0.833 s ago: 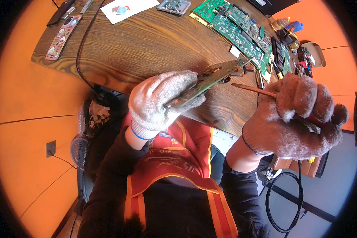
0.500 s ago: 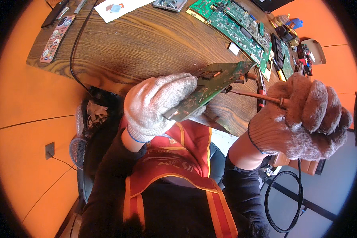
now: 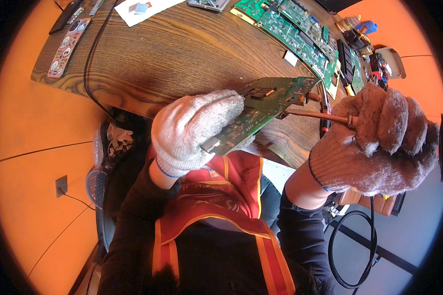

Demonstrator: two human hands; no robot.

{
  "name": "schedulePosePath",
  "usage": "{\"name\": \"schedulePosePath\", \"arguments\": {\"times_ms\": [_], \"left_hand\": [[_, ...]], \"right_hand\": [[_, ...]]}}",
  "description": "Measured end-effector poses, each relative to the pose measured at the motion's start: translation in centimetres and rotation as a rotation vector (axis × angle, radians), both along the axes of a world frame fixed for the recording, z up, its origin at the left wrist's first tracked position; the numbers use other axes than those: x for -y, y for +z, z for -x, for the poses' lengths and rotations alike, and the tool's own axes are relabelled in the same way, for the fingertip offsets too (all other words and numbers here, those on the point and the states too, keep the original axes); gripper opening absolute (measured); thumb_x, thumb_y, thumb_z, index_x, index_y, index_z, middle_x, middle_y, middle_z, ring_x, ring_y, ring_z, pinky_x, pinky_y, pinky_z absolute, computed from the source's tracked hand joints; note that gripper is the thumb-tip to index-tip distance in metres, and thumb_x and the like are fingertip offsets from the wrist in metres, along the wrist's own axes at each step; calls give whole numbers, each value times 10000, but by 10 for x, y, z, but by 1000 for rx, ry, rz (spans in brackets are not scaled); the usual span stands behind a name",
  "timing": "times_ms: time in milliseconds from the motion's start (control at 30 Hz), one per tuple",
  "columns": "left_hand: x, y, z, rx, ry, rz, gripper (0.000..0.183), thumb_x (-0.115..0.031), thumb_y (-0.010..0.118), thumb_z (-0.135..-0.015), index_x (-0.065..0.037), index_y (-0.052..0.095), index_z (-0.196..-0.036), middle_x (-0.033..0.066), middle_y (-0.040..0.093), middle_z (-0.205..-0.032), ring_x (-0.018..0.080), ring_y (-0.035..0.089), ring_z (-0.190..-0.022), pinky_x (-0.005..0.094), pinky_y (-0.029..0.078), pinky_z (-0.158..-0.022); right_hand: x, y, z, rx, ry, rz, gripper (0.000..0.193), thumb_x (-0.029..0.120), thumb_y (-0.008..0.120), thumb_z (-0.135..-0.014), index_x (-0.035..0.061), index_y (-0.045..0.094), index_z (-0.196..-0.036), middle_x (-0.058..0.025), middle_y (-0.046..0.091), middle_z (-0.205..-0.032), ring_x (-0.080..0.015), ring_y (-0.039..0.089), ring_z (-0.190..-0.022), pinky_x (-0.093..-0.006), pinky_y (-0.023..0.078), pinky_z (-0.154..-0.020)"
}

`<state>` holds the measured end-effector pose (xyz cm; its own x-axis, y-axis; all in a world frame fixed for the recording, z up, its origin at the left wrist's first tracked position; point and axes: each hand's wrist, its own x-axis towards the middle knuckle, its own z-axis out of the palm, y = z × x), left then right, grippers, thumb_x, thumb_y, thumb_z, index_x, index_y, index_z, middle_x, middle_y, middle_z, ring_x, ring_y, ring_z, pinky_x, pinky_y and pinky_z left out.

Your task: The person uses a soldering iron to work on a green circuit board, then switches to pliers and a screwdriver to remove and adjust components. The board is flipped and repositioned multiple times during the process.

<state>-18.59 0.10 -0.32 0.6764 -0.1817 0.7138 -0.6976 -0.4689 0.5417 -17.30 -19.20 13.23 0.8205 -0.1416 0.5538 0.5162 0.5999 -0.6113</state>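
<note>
My left hand [image 3: 194,130], in a pale knitted work glove, grips a green circuit board [image 3: 268,110] by its near left end. The board is held tilted above the table's front edge, with its far right corner raised. My gloved right hand [image 3: 379,142] is closed round a soldering iron [image 3: 325,116], whose handle is hidden in the fist. Its long copper-coloured shaft points left, and the tip reaches a dark part at the board's underside edge. Whether the tip touches that part I cannot tell. A black cable [image 3: 372,221] hangs in a loop below this hand.
On the wooden table [image 3: 182,54] several large green circuit boards [image 3: 295,39] lie at the back right. Tools, bottles and an open carton [image 3: 395,63] crowd the right end. At the left lie a sticker-covered strip [image 3: 69,49], a dark cable [image 3: 91,64] and a white paper [image 3: 147,11].
The board has tilted slightly, so more of its upper face shows. The iron's tip has shifted a little left, nearer the dark part. Both hands keep their hold.
</note>
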Motion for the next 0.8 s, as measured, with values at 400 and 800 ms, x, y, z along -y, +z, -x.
{"name": "schedulePosePath", "arguments": {"times_ms": [400, 800], "left_hand": [[0, 4, 2, 64, 16, -88, 369, -232, 766, -711, -111, 692, -1052, 73, 695, -1052, 234, 682, -848, 334, 540, -696], [12, -4, 1, -148, 51, 271, 273, -269, 712, -838, -86, 691, -1040, 95, 699, -947, 296, 685, -849, 364, 537, -728]], "right_hand": [[-7, 11, -18, -22, 100, 271, 410, 322, 354, -951, 196, 296, -566, 27, 261, -491, -75, 193, -354, -218, 132, -299], [-50, -3, -30, 53, -533, 338, 380, 299, 355, -964, 161, 286, -617, 7, 255, -519, -110, 208, -400, -276, 157, -363]]}}
